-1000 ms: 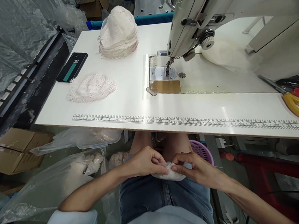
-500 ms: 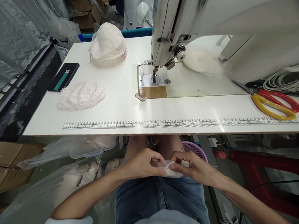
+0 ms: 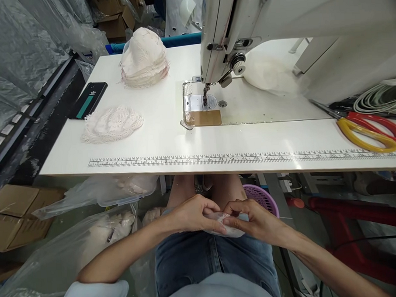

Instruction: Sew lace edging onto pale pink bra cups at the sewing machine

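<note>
A small white cloth piece [image 3: 232, 231], perhaps a fabric cup, lies over my lap below the table edge. My left hand [image 3: 201, 216] pinches its left side between thumb and fingers. Close beside it, my right hand [image 3: 248, 218] grips the upper right edge, thumb against the cloth. Part of the cloth is covered by my fingers. On the table above stands a sewing machine [image 3: 220, 47], its presser foot over the metal plate. A flat white lace piece [image 3: 113, 125] and a tall stack of white fabric cups [image 3: 144, 59] sit to the left.
A dark phone [image 3: 88, 100] lies at the table's left. Scissors [image 3: 368, 132] with red and yellow handles rest at the right. A printed ruler [image 3: 198, 160] runs along the front edge. Below are a purple basket [image 3: 262, 199], plastic bags [image 3: 67, 250] and a cardboard box [image 3: 22, 213].
The head view has swung right, bringing the scissors and a cable coil fully into view. Both hands stay at the lap on the cloth, with small finger shifts.
</note>
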The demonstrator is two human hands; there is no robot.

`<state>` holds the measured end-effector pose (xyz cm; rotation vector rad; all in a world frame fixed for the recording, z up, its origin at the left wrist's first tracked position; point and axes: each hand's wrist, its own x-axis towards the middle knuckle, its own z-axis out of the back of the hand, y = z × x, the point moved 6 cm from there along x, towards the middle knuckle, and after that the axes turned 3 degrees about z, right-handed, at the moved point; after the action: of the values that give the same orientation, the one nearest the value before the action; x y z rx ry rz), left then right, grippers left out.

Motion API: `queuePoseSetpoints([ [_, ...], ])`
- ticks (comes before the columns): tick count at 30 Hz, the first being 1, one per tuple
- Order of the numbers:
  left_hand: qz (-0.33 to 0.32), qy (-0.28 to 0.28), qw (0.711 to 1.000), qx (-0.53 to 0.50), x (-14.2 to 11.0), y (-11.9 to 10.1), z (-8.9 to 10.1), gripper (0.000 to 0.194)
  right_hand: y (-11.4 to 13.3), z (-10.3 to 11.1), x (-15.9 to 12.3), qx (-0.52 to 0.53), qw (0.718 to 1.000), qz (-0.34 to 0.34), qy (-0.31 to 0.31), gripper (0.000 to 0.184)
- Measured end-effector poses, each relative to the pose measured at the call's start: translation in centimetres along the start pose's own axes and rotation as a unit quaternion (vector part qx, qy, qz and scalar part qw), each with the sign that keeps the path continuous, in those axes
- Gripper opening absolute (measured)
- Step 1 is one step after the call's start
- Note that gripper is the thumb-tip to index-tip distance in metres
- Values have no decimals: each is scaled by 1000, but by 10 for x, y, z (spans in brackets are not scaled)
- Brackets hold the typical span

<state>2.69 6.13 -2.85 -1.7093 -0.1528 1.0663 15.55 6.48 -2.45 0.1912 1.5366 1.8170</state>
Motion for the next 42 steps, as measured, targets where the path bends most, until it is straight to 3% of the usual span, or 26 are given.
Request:
queuePoseSetpoints([
  [8,37,-33,998,-44,8,2,-6,42,-1,3,-6,-80,996,13,-27,33],
  [15,96,3,985,-144,12,5,-13,39,-3,7,-15,-42,998,30,-39,33],
  [27,94,36,986,-131,30,-2,-23,37,-14,17,-33,-67,993,76,-54,37],
  [35,91,14,993,-79,54,-7,-34,38,-20,34,-42,-54,992,79,-80,33],
  [38,72,34,997,-24,66,-13,-37,37,-22,41,-48,-89,988,75,-97,31],
  [42,67,52,996,16,76,-28,-38,37,-4,76,-71,-142,981,78,-110,37],
])
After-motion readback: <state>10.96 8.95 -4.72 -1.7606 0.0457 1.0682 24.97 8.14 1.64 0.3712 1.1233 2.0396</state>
